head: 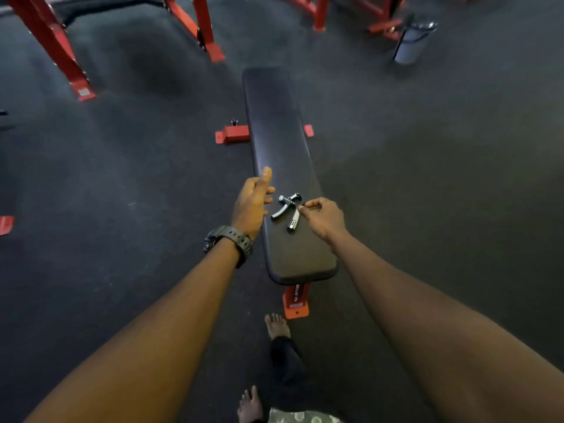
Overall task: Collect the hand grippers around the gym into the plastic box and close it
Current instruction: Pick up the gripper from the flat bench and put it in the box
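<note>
A metal hand gripper [288, 209] with silver and black handles lies on the near half of a black padded bench [280, 132]. My right hand [323, 218] is at its right side, thumb and forefinger pinched on or right at one handle's upper part. My left hand [251, 203], with a dark watch on the wrist, hovers just left of the gripper with fingers apart and nothing in it. No plastic box is in view.
The bench stands on red feet [233, 134] on dark rubber flooring. Red rack legs [61, 53] stand at the far left and far middle. A grey cylinder-shaped object [412, 41] stands at the far right. My bare feet [276, 326] are near the bench's front end.
</note>
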`<action>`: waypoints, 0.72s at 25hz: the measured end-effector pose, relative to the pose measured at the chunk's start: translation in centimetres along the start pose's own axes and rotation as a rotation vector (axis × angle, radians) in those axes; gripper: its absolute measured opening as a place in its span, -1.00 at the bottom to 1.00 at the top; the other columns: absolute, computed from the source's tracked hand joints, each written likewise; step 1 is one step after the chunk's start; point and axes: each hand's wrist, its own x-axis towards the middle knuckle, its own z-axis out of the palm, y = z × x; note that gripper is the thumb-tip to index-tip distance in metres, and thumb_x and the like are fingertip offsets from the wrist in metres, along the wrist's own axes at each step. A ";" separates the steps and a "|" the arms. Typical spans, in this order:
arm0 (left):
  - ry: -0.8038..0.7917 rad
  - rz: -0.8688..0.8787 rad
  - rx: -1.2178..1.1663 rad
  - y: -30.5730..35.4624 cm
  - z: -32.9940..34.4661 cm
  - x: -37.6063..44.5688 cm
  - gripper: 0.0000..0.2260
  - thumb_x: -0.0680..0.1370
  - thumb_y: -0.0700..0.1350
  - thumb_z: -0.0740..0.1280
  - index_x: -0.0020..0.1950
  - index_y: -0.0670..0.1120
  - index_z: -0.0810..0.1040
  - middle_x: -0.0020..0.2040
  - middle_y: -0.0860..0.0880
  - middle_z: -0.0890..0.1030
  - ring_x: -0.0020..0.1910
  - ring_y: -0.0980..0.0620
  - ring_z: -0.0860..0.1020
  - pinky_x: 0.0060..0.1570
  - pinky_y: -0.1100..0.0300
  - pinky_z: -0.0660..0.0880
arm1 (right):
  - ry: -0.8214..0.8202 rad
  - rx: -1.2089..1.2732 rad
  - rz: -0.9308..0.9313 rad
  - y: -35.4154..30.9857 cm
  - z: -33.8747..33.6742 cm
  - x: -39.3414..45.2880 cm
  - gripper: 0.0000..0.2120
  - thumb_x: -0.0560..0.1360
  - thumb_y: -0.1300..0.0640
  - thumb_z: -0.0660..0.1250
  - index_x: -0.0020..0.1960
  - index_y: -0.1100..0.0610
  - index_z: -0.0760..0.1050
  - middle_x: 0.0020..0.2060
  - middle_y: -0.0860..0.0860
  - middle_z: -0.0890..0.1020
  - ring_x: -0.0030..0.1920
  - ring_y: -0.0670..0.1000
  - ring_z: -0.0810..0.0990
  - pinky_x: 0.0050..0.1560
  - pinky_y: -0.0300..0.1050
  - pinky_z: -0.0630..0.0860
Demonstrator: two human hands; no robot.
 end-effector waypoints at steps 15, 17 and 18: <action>0.016 -0.296 0.025 -16.2 3.6 25.5 -0.58 0.43 0.36 0.11 0.06 0.13 0.50 0.11 0.06 0.62 0.12 0.09 0.59 0.09 0.06 0.50 | 0.030 -0.509 0.246 10.0 18.0 28.0 0.01 0.27 -0.30 0.49 0.56 -0.12 0.06 0.43 0.19 0.20 0.29 0.23 0.31 0.06 0.06 0.44; 0.010 -0.291 0.033 -16.1 3.5 26.1 -0.58 0.44 0.36 0.11 0.07 0.13 0.50 0.13 0.04 0.62 0.14 0.06 0.59 0.13 0.03 0.51 | 0.036 -0.568 0.241 10.1 18.4 28.4 -0.03 0.26 -0.21 0.53 0.54 -0.17 0.11 0.43 0.17 0.19 0.27 0.22 0.32 -0.03 0.01 0.39; 0.008 -0.286 0.036 -15.6 3.5 26.3 -0.58 0.44 0.36 0.11 0.07 0.13 0.50 0.13 0.03 0.62 0.14 0.05 0.58 0.15 0.01 0.51 | 0.029 -0.528 0.242 10.0 18.0 28.4 -0.09 0.27 -0.14 0.54 0.51 -0.18 0.16 0.41 0.17 0.21 0.27 0.23 0.34 -0.04 -0.01 0.37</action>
